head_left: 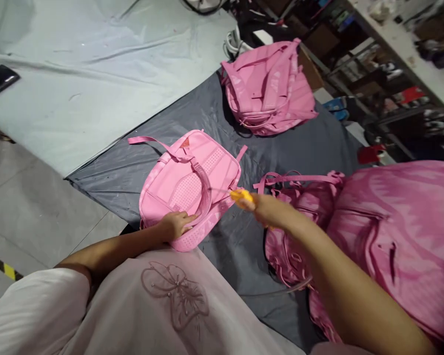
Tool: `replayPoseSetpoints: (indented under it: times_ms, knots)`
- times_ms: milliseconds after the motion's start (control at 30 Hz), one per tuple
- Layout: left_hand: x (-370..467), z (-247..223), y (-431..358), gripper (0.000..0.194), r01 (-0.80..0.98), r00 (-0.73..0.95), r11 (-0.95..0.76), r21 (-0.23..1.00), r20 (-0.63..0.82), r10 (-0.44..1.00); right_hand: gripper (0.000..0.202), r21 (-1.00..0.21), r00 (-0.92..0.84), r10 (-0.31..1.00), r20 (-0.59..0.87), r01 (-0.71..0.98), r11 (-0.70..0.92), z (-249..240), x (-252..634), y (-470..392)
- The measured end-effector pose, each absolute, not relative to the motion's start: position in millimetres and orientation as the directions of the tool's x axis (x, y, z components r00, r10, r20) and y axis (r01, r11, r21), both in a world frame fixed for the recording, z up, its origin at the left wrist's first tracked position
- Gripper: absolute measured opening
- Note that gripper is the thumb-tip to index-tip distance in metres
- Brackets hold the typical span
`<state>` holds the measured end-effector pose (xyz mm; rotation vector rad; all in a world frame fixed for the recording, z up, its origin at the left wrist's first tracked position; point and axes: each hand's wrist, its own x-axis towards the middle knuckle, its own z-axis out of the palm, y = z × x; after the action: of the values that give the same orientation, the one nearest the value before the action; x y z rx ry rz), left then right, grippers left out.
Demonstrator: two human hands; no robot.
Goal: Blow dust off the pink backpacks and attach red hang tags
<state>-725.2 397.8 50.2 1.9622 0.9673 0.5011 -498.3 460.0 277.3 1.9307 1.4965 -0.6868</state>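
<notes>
A pink backpack [187, 182] lies back-panel up on the dark grey sheet, its shoulder straps loose across the mesh padding. My left hand [174, 226] rests on the backpack's near edge beside a strap, fingers stretched out and a little apart. To the right of the backpack, my right hand [257, 204] is closed around a yellow air blow gun [242, 198]. The gun's thin nozzle points left toward the strap, its tip over the bag. A clear hose [281, 292] shows below my right forearm; where it joins the gun is hidden.
Another pink backpack [270, 88] sits at the far side of the grey sheet [192, 111]. More pink backpacks [403, 222] are piled on the right, close to my right arm. A pale covered table [96, 79] holds a black phone-like object [0, 81]. Cluttered shelves [385, 88] stand behind.
</notes>
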Motion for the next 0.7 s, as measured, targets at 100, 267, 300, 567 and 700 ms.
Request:
replayPoseSetpoints:
  times_ms: [100,267,300,567,700]
  knots:
    - [-714,47,398,0.043,0.127,0.553,0.03,0.992,-0.095,0.828,0.056,0.255,0.419,0.762,-0.494,0.907,-0.334,285,-464,453]
    - [-746,55,439,0.058,0.173,-0.009,0.216,0.961,-0.218,0.976,0.044,0.076,0.28,0.573,-0.771,0.932,-0.354,272,-447,415]
    - [-751,62,442,0.061,0.278,-0.15,0.152,0.948,-0.114,0.982,0.043,0.064,0.274,0.566,-0.777,0.93,-0.361,270,-446,408]
    - [-681,91,373,0.081,0.624,0.716,-0.593,0.509,-0.069,0.694,0.043,-0.079,0.293,0.59,-0.752,0.849,-0.522,268,-418,354]
    - [-668,76,369,0.08,0.766,0.601,-0.489,0.418,-0.194,0.775,0.045,-0.154,0.308,0.608,-0.732,0.794,-0.588,251,-401,320]
